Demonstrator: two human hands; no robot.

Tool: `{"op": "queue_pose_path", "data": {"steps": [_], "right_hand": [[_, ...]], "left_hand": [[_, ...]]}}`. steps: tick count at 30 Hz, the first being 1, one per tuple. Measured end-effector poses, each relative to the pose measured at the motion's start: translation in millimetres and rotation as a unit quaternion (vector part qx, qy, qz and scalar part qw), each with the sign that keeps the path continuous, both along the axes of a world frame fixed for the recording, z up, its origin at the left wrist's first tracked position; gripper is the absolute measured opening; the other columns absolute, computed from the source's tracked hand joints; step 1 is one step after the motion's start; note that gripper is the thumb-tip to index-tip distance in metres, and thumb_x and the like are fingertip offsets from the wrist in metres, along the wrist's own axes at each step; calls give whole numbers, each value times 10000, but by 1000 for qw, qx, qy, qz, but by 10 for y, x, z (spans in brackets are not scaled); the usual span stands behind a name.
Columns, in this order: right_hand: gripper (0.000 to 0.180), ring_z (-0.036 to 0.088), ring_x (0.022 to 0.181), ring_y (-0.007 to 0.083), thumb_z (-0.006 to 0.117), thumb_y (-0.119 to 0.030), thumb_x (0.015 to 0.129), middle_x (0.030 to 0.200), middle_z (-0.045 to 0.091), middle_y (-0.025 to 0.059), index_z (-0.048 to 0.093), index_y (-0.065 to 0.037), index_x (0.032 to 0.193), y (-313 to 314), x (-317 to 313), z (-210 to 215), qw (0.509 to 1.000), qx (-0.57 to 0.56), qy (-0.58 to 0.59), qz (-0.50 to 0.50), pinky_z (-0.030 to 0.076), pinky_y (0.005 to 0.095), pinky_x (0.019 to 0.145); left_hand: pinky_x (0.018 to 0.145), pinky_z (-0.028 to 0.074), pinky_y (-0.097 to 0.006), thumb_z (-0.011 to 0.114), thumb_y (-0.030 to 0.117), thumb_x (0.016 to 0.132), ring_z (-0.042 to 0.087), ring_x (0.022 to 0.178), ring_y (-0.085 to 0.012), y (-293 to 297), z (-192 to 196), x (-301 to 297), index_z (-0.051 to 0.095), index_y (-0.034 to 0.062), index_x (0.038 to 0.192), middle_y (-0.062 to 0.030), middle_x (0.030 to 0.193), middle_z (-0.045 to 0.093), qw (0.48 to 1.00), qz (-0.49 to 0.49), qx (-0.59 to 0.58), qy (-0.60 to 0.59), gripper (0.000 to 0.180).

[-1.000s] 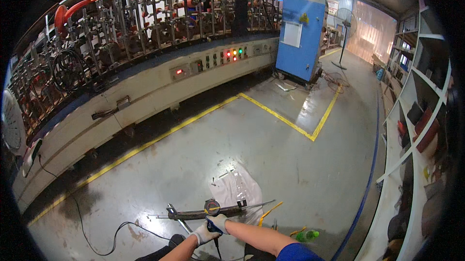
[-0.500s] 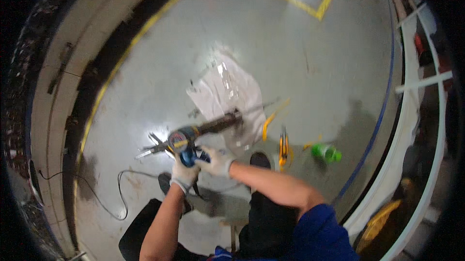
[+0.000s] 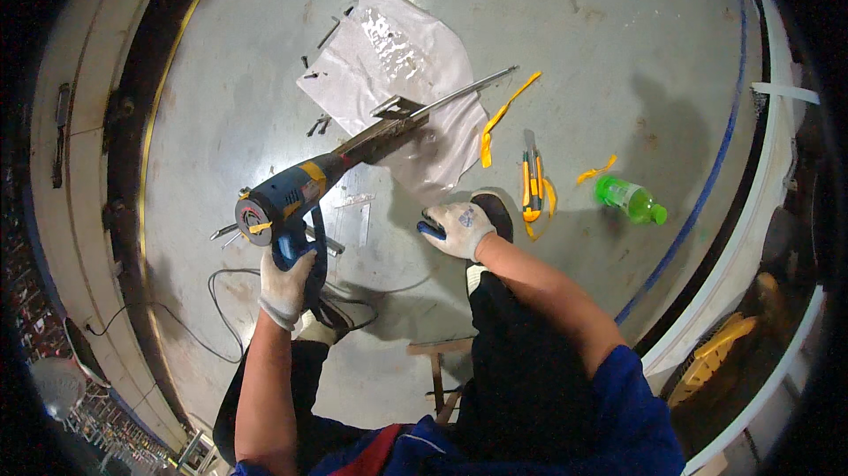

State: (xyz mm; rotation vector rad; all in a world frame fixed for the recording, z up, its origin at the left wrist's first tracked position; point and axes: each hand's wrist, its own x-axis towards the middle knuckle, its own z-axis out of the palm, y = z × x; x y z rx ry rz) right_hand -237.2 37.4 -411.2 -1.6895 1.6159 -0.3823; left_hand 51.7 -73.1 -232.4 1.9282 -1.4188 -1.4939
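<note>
My left hand [image 3: 285, 280], in a white glove, is wrapped round the handle of a blue corded power tool [image 3: 287, 192]. The tool tilts up to the right, with a long dark metal front part [image 3: 384, 136] and a thin bright rod [image 3: 468, 90] reaching past it, over a white sheet [image 3: 433, 61]. I cannot tell its exact kind. My right hand [image 3: 459, 227], in a white glove with a blue palm, hovers by my right shoe [image 3: 495, 213]. Its fingers are loosely bent and apart, with nothing visible in them.
Right of the sheet lie a yellow strip [image 3: 503, 114], an orange-and-black utility knife [image 3: 532, 183] and a green bottle [image 3: 629, 200] on its side. Several dark bolts [image 3: 318, 125] lie left of the sheet. A black cable [image 3: 212, 290] runs across the floor. A wooden stool [image 3: 437, 361] shows between my legs.
My right hand has come off the tool and moved right. My left hand still holds the tool, which now sits further left in view. The view has shifted too.
</note>
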Motion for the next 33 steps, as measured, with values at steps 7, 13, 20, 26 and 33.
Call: {"op": "queue_pose_path", "data": {"steps": [7, 13, 20, 26, 33], "right_hand": [[376, 709, 914, 389, 576, -445, 971, 953, 733, 200, 674, -97, 1074, -28, 10, -20, 999, 25, -2, 23, 553, 503, 811], [402, 708, 939, 391, 547, -471, 990, 993, 734, 200, 666, -96, 1070, -37, -5, 25, 999, 36, -1, 18, 553, 507, 828], [436, 705, 976, 396, 507, -493, 1005, 1023, 734, 199, 677, -99, 1081, -62, -31, 18, 996, 78, 8, 38, 550, 511, 857], [442, 691, 1050, 390, 524, -502, 991, 1086, 732, 199, 704, -109, 1079, -147, -13, 148, 987, 150, 13, 49, 534, 510, 917], [431, 678, 1089, 390, 568, -498, 964, 1140, 724, 191, 711, -110, 1086, -162, -83, 167, 989, 146, -3, 11, 533, 499, 933]], "left_hand": [[718, 566, -292, 681, 21, 882, 658, 810, -152, -38, -28, -31, 618, -14, 1207, -72, 1005, 674, 999, -34, -2, -2, 333], [795, 562, -298, 695, 25, 864, 666, 884, -161, -184, -46, -158, 615, -31, 1246, -84, 1026, 685, 994, -100, -13, -29, 395], [787, 572, -313, 716, 30, 863, 677, 862, -172, -259, 10, -301, 622, -34, 1208, -85, 1024, 699, 992, -109, -13, -59, 363], [886, 568, -335, 779, 55, 850, 680, 969, -196, -268, -90, -137, 582, -53, 1269, -131, 1108, 705, 994, -86, 52, -47, 476], [778, 579, -310, 723, 17, 877, 685, 884, -177, -280, 46, -336, 593, -21, 1257, -100, 1043, 694, 996, -72, 48, -7, 403]]}}
